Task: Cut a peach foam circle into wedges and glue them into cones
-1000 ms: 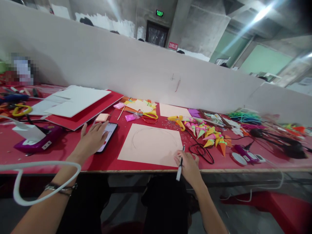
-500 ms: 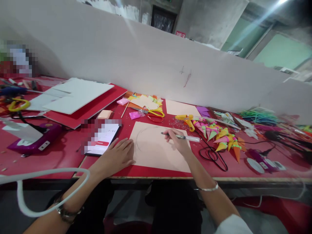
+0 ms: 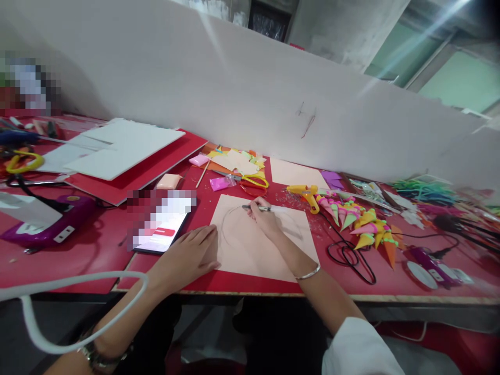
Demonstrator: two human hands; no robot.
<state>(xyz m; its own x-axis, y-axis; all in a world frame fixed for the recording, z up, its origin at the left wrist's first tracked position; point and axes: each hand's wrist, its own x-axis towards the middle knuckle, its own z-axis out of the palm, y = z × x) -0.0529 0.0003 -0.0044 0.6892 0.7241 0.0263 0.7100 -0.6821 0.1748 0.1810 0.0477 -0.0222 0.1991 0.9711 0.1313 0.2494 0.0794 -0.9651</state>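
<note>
A peach paper sheet [image 3: 273, 250] lies on the red table [image 3: 97, 255] in front of me, with a faint curved pencil line on it. My left hand [image 3: 191, 255] rests flat with fingers stretched out on the sheet's left edge. My right hand [image 3: 264, 216] is closed around a pen [image 3: 255, 208] whose tip touches the upper part of the sheet, on the curved line. A phone [image 3: 162, 229] lies just left of my left hand.
Yellow-handled scissors [image 3: 253, 181] and paper scraps lie behind the sheet. Right of it are a yellow glue gun [image 3: 307, 191], several coloured paper cones [image 3: 359, 221] and a black cable [image 3: 351, 258]. White boards on a red board [image 3: 117, 156] and a purple device [image 3: 50, 229] sit at left.
My left hand left the phone and settled on the sheet's left edge. My right hand carried the pen from the sheet's lower right corner up to its top, along the curve.
</note>
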